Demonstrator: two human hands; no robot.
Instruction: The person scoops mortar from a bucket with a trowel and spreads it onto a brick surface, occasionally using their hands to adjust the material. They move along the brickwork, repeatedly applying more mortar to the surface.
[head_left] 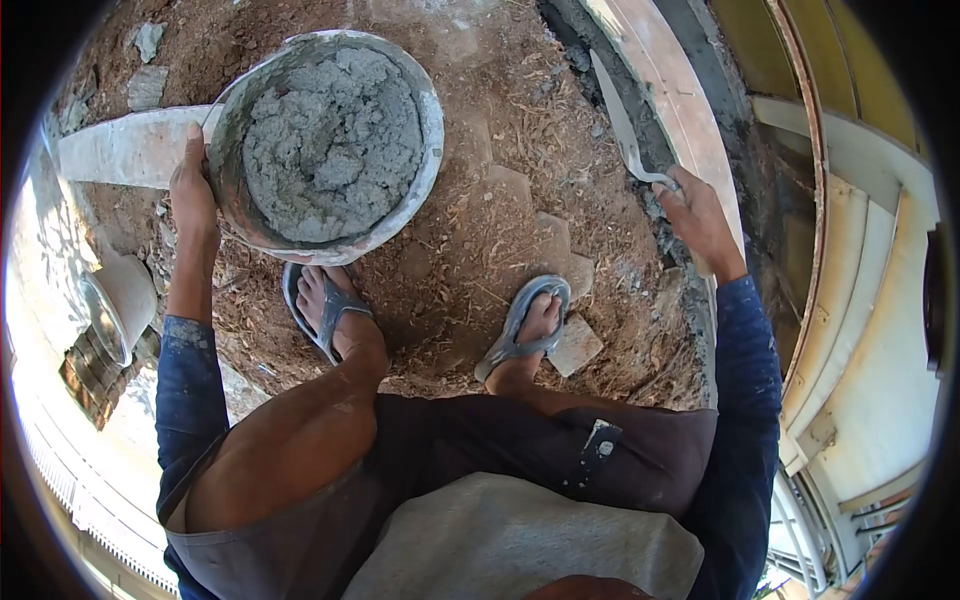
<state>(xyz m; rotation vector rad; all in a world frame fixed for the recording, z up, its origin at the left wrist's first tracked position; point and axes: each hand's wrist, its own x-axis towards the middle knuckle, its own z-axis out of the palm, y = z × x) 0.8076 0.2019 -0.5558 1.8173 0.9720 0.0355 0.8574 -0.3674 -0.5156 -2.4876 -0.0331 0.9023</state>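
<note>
My left hand (193, 190) grips the left side of a round bucket (433, 165), thumb up along the rim and the other fingers mostly hidden. Grey wet mortar (335, 145) fills much of the bucket, its surface rough with a hollow near the middle. Over on the right, my right hand (700, 220) is closed around the handle of a pointed trowel (617, 112). The trowel's blade points away from me, over a strip of grey mortar (640, 80) beside a long pale board (690, 100).
Both my feet, in grey flip-flops (535, 320), stand on brown soil strewn with dry bits. A flat stone piece (575, 345) lies by the right foot. Another bucket (125, 300) lies tipped at the left. Pale panels (850, 330) stand along the right side.
</note>
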